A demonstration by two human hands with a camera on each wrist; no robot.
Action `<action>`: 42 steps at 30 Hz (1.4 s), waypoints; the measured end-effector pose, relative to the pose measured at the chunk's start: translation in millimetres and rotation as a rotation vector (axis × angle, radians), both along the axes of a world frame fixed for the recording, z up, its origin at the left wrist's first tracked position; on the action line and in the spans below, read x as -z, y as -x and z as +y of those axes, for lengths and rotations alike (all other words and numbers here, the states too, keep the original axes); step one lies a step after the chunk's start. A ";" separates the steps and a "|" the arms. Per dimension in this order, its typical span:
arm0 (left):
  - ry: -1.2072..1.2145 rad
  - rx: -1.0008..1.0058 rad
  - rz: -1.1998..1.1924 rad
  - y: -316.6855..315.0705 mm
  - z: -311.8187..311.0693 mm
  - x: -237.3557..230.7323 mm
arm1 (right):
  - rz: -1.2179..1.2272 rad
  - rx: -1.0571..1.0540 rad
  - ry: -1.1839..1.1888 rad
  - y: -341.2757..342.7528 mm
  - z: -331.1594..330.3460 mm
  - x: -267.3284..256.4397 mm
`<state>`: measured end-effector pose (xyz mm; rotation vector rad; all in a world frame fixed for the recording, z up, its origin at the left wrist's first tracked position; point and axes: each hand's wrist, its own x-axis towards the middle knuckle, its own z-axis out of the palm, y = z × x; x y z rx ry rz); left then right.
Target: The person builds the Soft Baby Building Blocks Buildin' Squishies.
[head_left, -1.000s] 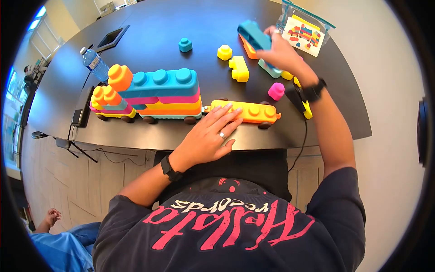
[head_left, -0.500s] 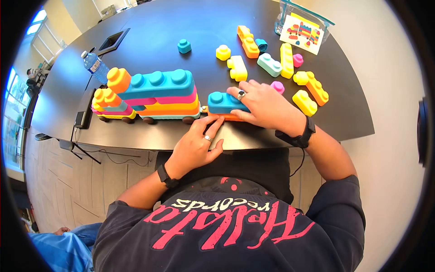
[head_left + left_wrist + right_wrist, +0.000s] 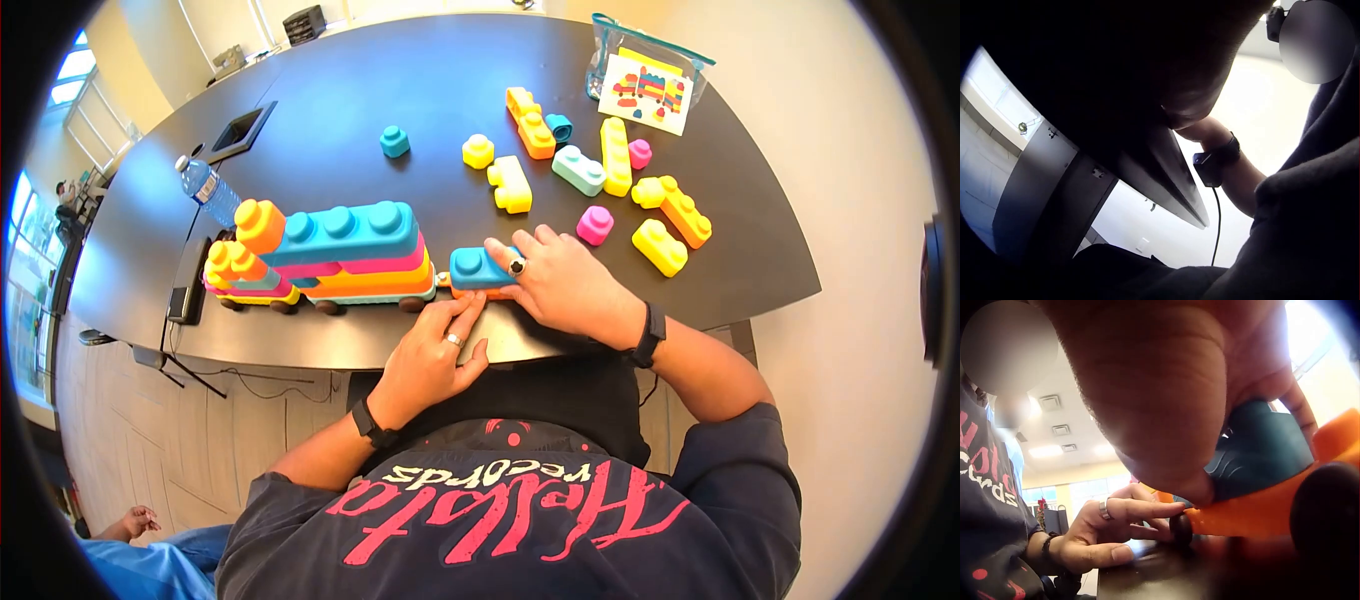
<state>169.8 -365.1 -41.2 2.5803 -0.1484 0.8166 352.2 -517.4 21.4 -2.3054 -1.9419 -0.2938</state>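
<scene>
My right hand (image 3: 578, 292) grips a teal-blue toy block (image 3: 470, 274), thumb on the near side and fingers over the far side. That block sits on a wheeled orange wagon base (image 3: 1247, 515), low over the table; an orange stud shows beyond the block's end in the right wrist view. With fairly straight fingers, my left hand (image 3: 425, 350) touches the wagon's near side, one fingertip right by a dark wheel (image 3: 1180, 529). To the left, a tall stacked wagon (image 3: 365, 268) and a smaller front car (image 3: 250, 285) stand in line with it. The left wrist view is mostly dark.
Loose blocks lie to the right and behind, among them a long yellow block (image 3: 616, 157), an orange block (image 3: 530, 125) and a pink block (image 3: 595, 226). A clear bag with a picture card (image 3: 646, 94) stands farther back. A water bottle (image 3: 208, 191) is at the left.
My right hand has brought the blue block from the back right onto the orange wagon. My left hand has slid from the wagon's top to its near side.
</scene>
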 end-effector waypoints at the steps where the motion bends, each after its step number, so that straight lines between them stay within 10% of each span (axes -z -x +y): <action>1: 0.009 0.000 0.004 0.7 -0.5 0.0 | -0.006 0.005 -0.006 0.7 -0.2 0.0; 42: 0.037 -0.070 0.055 -15.7 -12.6 -2.3 | 0.072 0.055 -0.260 5.4 5.0 35.7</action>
